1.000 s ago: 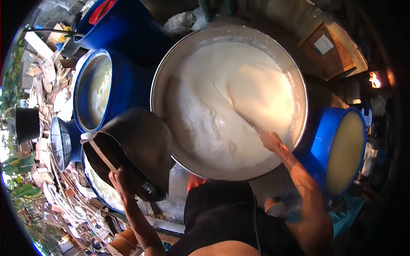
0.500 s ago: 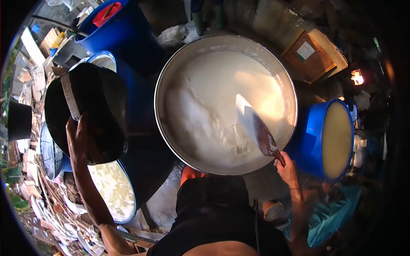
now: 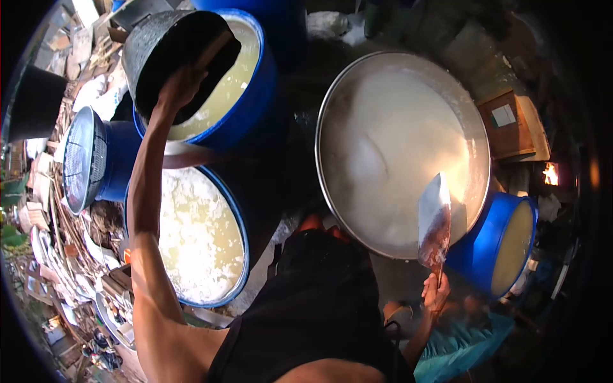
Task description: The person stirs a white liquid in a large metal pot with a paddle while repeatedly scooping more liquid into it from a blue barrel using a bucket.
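Note:
My left hand (image 3: pixel 181 90) is closed on the bar across the mouth of a black bucket (image 3: pixel 143 54). The bucket is tipped over the upper left blue barrel (image 3: pixel 253 96), which holds yellowish liquid with white bits. In my right hand (image 3: pixel 436 293) is the handle of a flat wooden paddle (image 3: pixel 435 236), its blade pointing up and wet with white. The blade overlaps the near right rim of a wide metal vat (image 3: pixel 320 159). Cloudy white liquid (image 3: pixel 399 153) fills much of the vat, with a faint swirl on its surface.
A second barrel (image 3: pixel 241 233) with floating white clumps stands nearer on the left, beside a mesh strainer (image 3: pixel 83 159). Right of the vat are a blue barrel (image 3: pixel 504 239), a wooden box (image 3: pixel 511 127) and a fire (image 3: pixel 550 173). Teal sheeting (image 3: pixel 463 345) lies below right.
My view has turned left. The black bucket has swung up and forward, over the upper left barrel. The paddle has drawn back to the vat's rim, and the liquid's surface looks smoother.

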### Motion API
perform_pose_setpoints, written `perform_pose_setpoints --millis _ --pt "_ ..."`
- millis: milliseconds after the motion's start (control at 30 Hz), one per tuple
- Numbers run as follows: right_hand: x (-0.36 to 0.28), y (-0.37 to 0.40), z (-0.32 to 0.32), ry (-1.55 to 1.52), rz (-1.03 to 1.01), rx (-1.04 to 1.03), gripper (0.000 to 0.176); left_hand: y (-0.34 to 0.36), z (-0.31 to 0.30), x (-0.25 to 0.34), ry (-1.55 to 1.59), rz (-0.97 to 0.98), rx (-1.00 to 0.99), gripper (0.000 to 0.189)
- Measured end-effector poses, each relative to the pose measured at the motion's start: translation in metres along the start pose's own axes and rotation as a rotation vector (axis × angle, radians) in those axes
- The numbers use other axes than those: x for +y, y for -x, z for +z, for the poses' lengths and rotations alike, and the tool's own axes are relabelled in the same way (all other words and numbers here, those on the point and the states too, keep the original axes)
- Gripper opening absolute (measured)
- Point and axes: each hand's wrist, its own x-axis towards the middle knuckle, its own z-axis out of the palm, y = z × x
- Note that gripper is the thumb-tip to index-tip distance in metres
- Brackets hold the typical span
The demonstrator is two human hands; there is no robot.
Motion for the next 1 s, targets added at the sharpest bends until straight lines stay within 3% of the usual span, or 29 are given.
perform_pose_setpoints --millis 67,100,167,367,567,633,800,900,1000 --pt "-0.014 0.005 0.002 0.04 0.023 0.046 0.019 -0.009 0.049 -0.038 -0.106 0.098 0.151 0.048" --pt "-0.019 0.008 0.001 0.066 0.033 0.028 0.018 -0.016 0.055 -0.043 -0.076 0.042 0.001 0.058" --pt "-0.011 0.015 -0.005 0.061 0.046 0.035 0.017 -0.025 0.068 -0.04 -0.185 -0.119 -0.226 0.049" --pt "-0.032 0.023 0.003 0.002 0.062 0.082 0.019 -0.005 0.116 -0.045 -0.022 -0.125 -0.333 0.049" --pt "-0.05 0.032 0.004 0.053 0.032 0.149 0.02 0.024 0.138 -0.031 0.247 -0.162 -0.426 0.048" --pt "-0.069 0.037 0.01 0.001 0.168 0.078 0.019 0.03 0.145 -0.023 0.355 -0.178 -0.468 0.048" --pt "-0.094 0.043 0.036 0.051 0.175 0.264 0.021 0.054 0.142 -0.01 0.626 -0.26 -0.557 0.048" --pt "-0.082 0.04 0.029 0.101 0.208 0.124 0.017 0.063 0.136 -0.004 0.723 -0.296 -0.58 0.048" --pt "-0.081 0.04 0.037 0.032 0.199 0.151 0.02 0.064 0.133 0.0 0.816 -0.332 -0.596 0.048"
